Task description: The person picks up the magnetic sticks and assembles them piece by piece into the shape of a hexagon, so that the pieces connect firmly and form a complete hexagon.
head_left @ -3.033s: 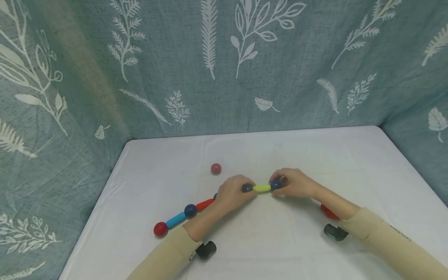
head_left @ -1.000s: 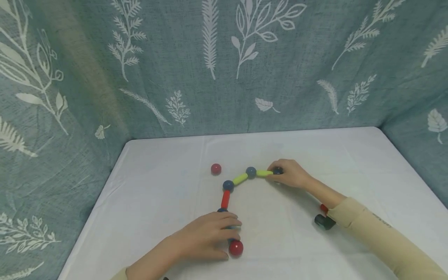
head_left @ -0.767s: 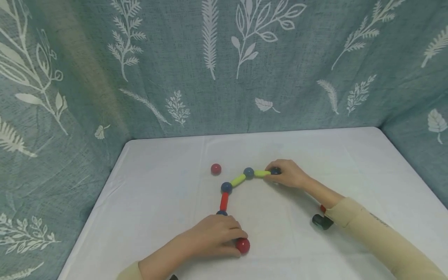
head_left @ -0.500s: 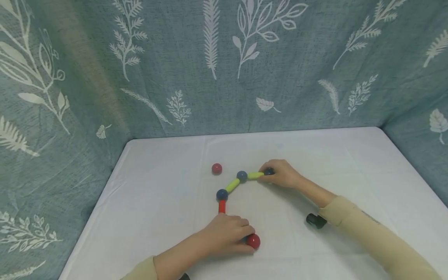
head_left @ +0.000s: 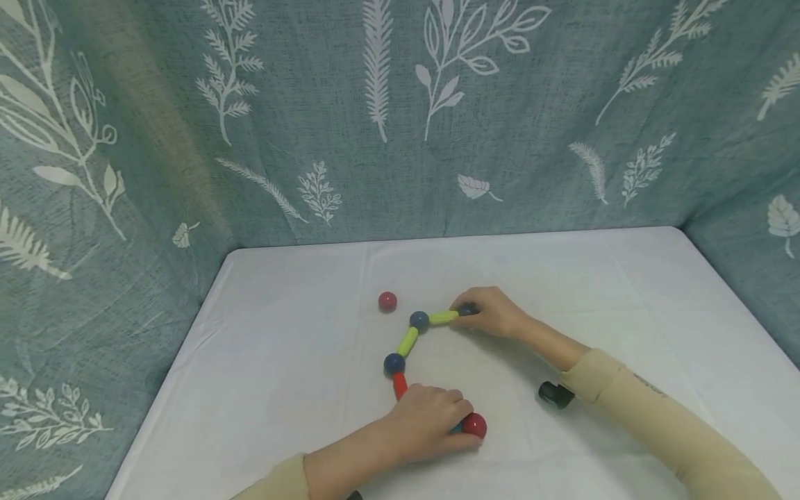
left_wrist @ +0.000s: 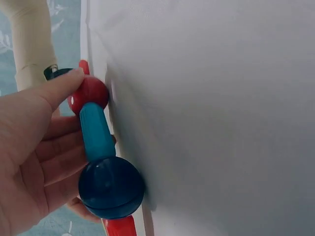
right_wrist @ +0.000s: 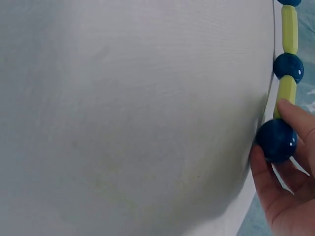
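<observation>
A chain of magnetic balls and rods curves between my two hands on the white table. My left hand grips its near end, fingers and thumb about the red ball and light blue rod. A dark blue ball by the palm is hidden in the head view. From there run a red rod, a blue ball, a yellow-green rod, another blue ball and a second yellow-green rod. My right hand pinches the dark blue ball at the far end.
A loose red ball lies behind the chain. Beyond the right wrist, a red piece shows in the left wrist view; the right sleeve hides it in the head view. A leaf-patterned curtain hangs around the white-covered table.
The left hand has shifted from the chain's middle to its red-ball end and swung that end rightward. The right hand has drawn the far end slightly left. The chain is now bent into a curve.
</observation>
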Tool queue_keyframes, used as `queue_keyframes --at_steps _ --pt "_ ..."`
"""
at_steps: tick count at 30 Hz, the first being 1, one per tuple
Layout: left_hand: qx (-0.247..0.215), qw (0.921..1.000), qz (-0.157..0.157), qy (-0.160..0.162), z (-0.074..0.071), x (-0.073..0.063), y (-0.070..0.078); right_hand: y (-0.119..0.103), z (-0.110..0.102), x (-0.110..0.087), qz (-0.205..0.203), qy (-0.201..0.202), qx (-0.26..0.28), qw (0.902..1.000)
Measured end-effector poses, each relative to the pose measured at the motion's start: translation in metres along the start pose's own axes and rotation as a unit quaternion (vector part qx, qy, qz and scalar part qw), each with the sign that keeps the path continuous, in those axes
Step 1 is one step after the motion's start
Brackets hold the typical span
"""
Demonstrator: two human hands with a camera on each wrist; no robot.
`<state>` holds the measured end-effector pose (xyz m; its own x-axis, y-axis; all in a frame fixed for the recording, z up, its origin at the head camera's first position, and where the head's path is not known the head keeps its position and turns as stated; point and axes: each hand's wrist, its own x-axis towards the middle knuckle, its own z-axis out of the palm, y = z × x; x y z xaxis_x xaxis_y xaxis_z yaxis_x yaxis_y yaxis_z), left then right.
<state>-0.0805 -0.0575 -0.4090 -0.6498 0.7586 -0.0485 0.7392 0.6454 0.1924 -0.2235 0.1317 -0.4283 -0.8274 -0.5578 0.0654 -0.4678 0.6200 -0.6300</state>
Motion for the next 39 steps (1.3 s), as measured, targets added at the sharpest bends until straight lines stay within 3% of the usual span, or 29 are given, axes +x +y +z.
queue_keyframes --at_steps 8,19,24,27,33,35,39 --pt "-0.049 0.9978 -0.033 0.029 0.005 0.005 0.003 -0.002 0.0 0.001 0.025 -0.006 0.003 0.9997" --pt "-0.075 0.9959 -0.038 0.033 0.011 0.015 0.013 -0.005 0.012 0.009 -0.015 0.006 0.035 0.9992" --pt "-0.09 0.9946 -0.028 0.043 0.01 0.018 0.01 -0.01 0.016 0.011 -0.008 -0.008 0.027 0.9996" --pt "-0.113 0.991 -0.039 0.06 0.0 0.023 -0.005 -0.011 0.014 0.01 0.0 -0.017 0.024 0.9996" --pt "-0.154 0.9753 -0.091 0.13 -0.027 0.04 -0.068 -0.007 0.002 0.003 0.02 -0.038 0.047 0.9979" --pt "-0.165 0.9716 -0.114 0.126 -0.03 0.047 -0.085 -0.002 -0.004 -0.003 0.013 -0.037 0.049 0.998" --pt "-0.177 0.9706 -0.148 0.067 -0.029 0.058 -0.102 0.008 -0.021 -0.019 0.005 -0.031 0.044 0.9985"
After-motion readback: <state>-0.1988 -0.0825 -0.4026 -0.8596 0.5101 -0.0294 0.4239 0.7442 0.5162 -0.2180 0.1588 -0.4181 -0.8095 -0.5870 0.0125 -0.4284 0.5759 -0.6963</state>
